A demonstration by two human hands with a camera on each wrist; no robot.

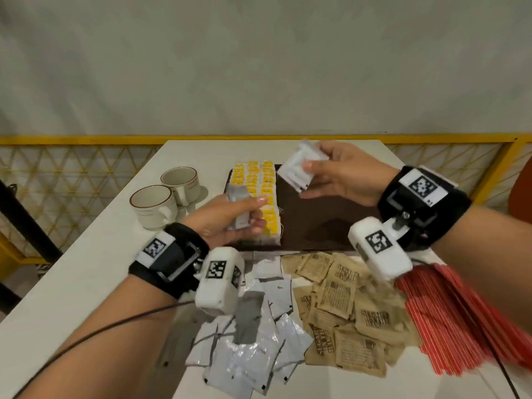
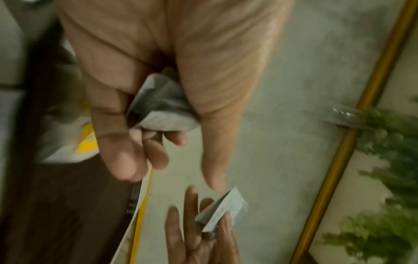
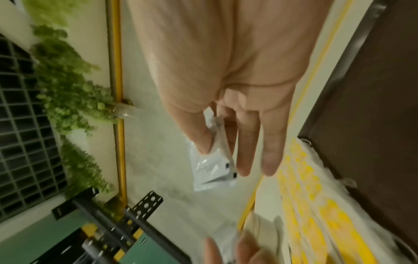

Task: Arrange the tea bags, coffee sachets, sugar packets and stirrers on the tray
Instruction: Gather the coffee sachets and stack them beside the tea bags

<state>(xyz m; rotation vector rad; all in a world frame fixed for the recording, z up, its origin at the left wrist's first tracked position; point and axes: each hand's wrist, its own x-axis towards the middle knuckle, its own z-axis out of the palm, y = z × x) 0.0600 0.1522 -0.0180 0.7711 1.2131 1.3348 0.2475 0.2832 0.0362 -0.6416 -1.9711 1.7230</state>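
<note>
Both hands over the dark tray [image 1: 316, 220]: left hand [image 1: 227, 217] curled round a silver sachet [image 1: 239, 207] above the yellow tea bags [image 1: 263, 185], right hand [image 1: 339, 174] pinching white sachets [image 1: 299, 171]; loose sachets, brown sugar packets [image 1: 354, 309], red stirrers [image 1: 449, 315] beneath the wrists.

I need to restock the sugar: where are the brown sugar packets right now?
In the head view, the brown sugar packets lie heaped on the table, not on the tray, between the silver sachets and the red stirrers.
</note>
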